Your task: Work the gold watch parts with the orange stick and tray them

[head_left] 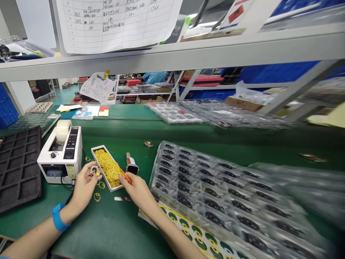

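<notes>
My left hand (85,183), with a blue band at the wrist, is closed on a small round gold-toned watch case (95,170). Between the fingers of my right hand (138,190) is a slim orange pen-like tool (125,176); its tip reaches over a white box (116,187). Thin yellow rings (106,163) fill that box in a heap. A few loose yellow rings (97,196) lie on the green table near my left hand. Just beyond my right hand sits a wristwatch (132,167) with a square dark face. A flat metal strip (122,198) lies below the box.
A white tape dispenser (60,154) stands at left, beside a black compartment tray (20,169). Clear plastic trays of dark parts (210,180) cover the right, over a yellow-and-white sticker sheet (185,225). A grey shelf beam (172,54) crosses above. Small metal parts (148,144) lie farther back.
</notes>
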A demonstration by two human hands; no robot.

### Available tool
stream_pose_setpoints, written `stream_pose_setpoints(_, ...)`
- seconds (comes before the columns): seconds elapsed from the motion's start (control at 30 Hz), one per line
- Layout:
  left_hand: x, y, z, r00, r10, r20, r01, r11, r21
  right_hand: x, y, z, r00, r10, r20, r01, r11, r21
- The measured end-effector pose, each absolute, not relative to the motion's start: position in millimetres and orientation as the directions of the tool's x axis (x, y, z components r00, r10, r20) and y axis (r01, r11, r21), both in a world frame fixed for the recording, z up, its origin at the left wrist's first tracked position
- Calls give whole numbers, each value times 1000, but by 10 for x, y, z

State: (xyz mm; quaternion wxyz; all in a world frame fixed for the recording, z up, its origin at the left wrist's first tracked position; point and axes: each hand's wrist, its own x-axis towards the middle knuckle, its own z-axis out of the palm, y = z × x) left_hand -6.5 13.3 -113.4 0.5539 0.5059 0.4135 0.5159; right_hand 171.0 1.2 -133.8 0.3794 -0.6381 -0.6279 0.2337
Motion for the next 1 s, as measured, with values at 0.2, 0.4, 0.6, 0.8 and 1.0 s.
stream_pose_setpoints(0.2, -98, 104, -1036, 132, 990, 56, -155, -35, 987, 2025, -123, -1083, 134, 963, 236, 815, 28, -578)
stream_pose_setpoints(0.4, -111, 101, -1014, 153, 987, 48, -138, -27, 990, 2860, -316, -829, 69, 988, 136, 955, -27, -294)
stream_pose_setpoints(0.6, -86, 64, -1008, 182, 983, 27, -122, -4, 993, 3096, -533, -937, -79, 997, 20, 989, 81, -127)
stream_pose_setpoints(0.8, -77, 74, -1046, 203, 979, 15, -130, 12, 991, 3113, -539, -978, -162, 987, 15, 983, 163, -83)
stream_pose_setpoints(1.0, -76, 69, -1064, 242, 970, -14, -147, 51, 988, 3132, -344, -735, -121, 982, 146, 984, 137, -111)
